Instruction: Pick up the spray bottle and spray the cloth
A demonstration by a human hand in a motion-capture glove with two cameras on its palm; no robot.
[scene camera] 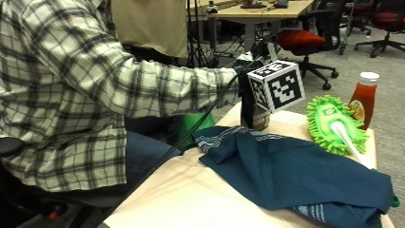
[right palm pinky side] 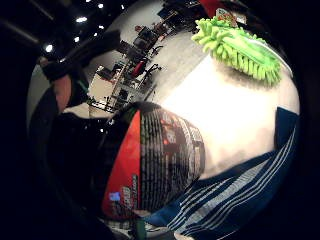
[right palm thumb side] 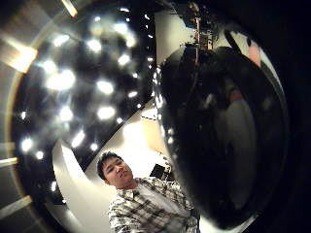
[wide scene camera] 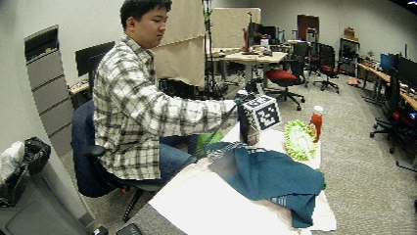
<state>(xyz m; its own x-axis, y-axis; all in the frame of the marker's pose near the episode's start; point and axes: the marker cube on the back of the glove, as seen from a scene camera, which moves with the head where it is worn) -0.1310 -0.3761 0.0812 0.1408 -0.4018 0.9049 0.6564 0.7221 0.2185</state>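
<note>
A dark spray bottle (scene camera: pixel 255 116) with a red and black label (right palm pinky side: pixel 155 165) stands upright at the far edge of a blue cloth (scene camera: pixel 297 175), its base at the table top. My gloved right hand (scene camera: pixel 244 91) is wrapped around the bottle's upper part and is mostly hidden behind the marker cube. The bottle's dark body (right palm thumb side: pixel 223 131) fills much of the thumb side palm view. Crumpled on the table, the blue cloth (right palm pinky side: pixel 235 195) with pale stripes lies just in front of the bottle and reaches toward the near right corner.
A green fluffy duster (scene camera: pixel 330 124) lies on the table to the right of the bottle, beside a red ketchup bottle (scene camera: pixel 364 97). The pale table top (scene camera: pixel 183 190) shows bare on the near left. Office chairs and desks stand behind.
</note>
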